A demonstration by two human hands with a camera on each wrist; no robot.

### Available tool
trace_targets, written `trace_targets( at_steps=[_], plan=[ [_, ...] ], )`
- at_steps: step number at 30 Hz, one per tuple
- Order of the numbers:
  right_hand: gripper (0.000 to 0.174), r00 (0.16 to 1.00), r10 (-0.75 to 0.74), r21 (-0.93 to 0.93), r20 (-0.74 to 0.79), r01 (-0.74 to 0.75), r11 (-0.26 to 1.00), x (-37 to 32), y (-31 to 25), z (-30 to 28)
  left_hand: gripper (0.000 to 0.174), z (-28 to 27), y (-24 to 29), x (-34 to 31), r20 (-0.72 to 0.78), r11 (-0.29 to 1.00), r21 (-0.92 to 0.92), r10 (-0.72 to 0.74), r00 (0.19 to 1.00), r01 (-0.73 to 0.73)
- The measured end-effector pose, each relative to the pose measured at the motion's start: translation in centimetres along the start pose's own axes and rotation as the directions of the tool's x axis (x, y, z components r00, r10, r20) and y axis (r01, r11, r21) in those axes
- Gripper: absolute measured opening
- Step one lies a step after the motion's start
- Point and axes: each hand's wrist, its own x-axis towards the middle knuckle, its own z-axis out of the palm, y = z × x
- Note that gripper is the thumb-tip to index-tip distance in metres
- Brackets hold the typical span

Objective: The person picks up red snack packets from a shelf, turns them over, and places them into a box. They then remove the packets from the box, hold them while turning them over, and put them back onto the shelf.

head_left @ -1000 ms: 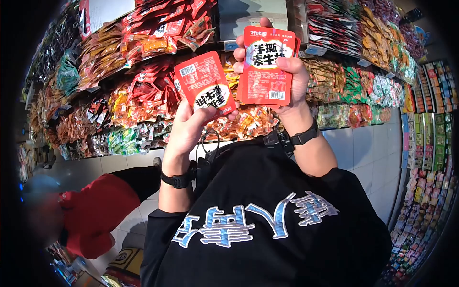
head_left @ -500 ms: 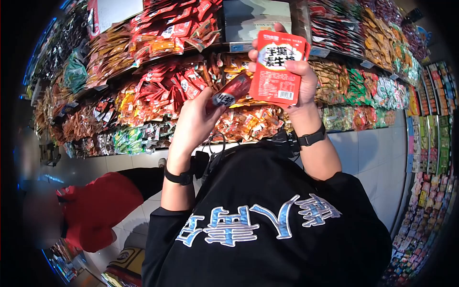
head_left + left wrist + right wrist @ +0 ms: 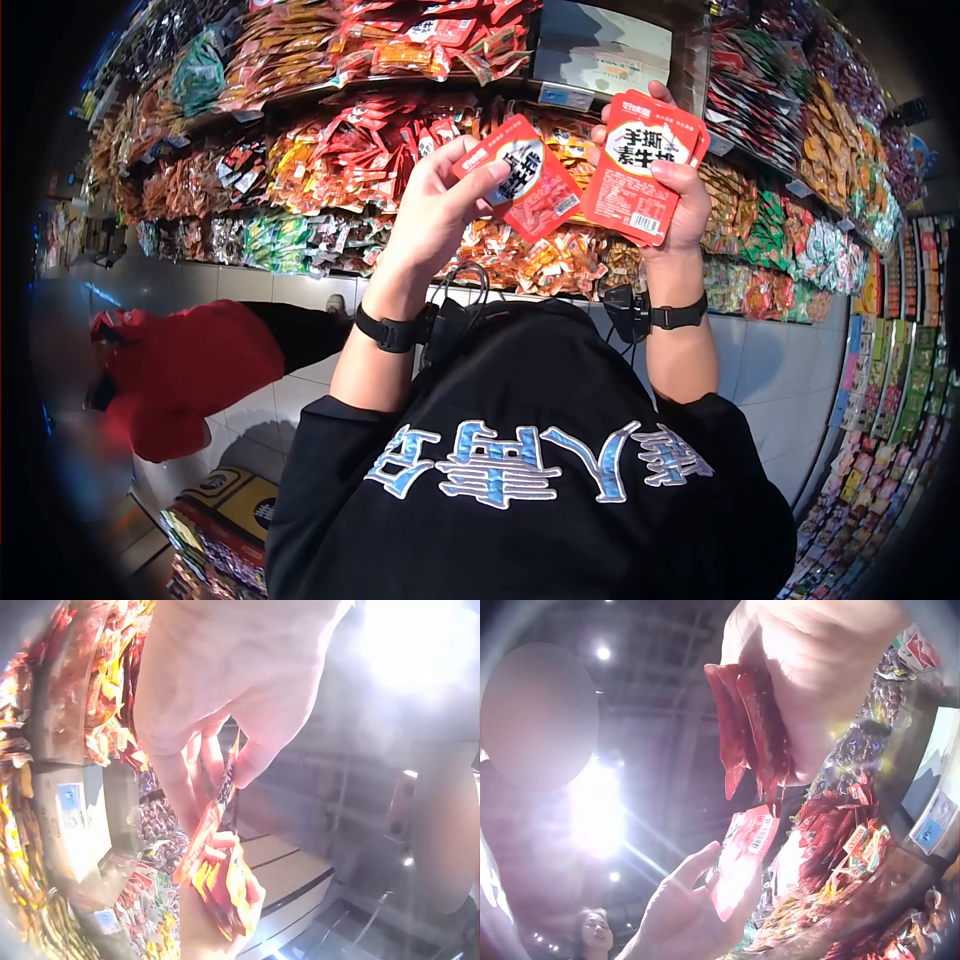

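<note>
In the head view, my left hand (image 3: 440, 205) pinches one red packet (image 3: 527, 185) between thumb and fingers, its black-lettered front facing up and tilted. Beside it, my right hand (image 3: 680, 205) grips a small stack of matching red packets (image 3: 635, 185), thumb across the front one. From the left wrist view, the single packet (image 3: 199, 844) appears edge-on under the left fingers, with the right hand's stack (image 3: 225, 892) just beyond. The right wrist view has the stacked packets (image 3: 754, 724) hanging from the right hand and the left hand's packet (image 3: 742, 855) below.
Sloped shelves full of loose snack packets (image 3: 350, 160) lie beyond both hands, with a pale box (image 3: 600, 50) among them. A person in red (image 3: 195, 365) is at the left on the tiled floor. More goods (image 3: 870, 480) line the right side.
The left hand's packet has turned from back side to edge-on to front side up. The right hand keeps its stack, and both hands have shifted rightward in the head view.
</note>
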Motion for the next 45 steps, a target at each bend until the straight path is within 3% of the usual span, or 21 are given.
trace_targets(
  at_steps=[2,4,5,8,12,20,45],
  plan=[
    [0.076,0.999,-0.009,0.015,-0.031,0.01,1.0,-0.2,0.1,0.3,0.016,-0.3,-0.1,0.3,-0.035,0.996,0.076,0.042,0.998,-0.04],
    [0.075,0.999,-0.011,0.122,0.05,0.005,0.992,-0.2,0.2,-0.7,0.018,0.8,0.5,0.1,-0.055,0.995,0.072,0.069,0.996,-0.065],
    [0.076,1.0,-0.004,0.06,-0.015,0.005,0.998,-0.3,0.2,-0.7,0.019,1.2,0.7,0.0,-0.064,0.995,0.071,0.081,0.995,-0.076],
    [0.074,0.999,0.035,0.052,-0.014,-0.035,0.998,-0.5,0.7,-0.8,0.024,1.0,0.0,0.3,-0.009,0.992,0.081,0.094,0.996,-0.093],
    [0.075,0.996,0.035,-0.044,-0.08,-0.038,0.998,-0.8,1.4,1.4,0.028,2.1,0.7,0.3,0.015,1.0,0.007,0.006,1.0,-0.006],
    [0.071,0.994,0.111,0.048,-0.012,-0.11,0.993,-0.7,1.7,1.9,0.026,2.4,0.0,0.7,0.027,0.994,0.063,0.083,0.996,-0.084],
    [0.068,0.992,0.117,0.108,-0.053,-0.111,0.988,-0.9,2.1,1.8,0.027,2.8,0.2,1.2,-0.02,0.985,0.099,0.146,0.989,-0.144]
  ],
)
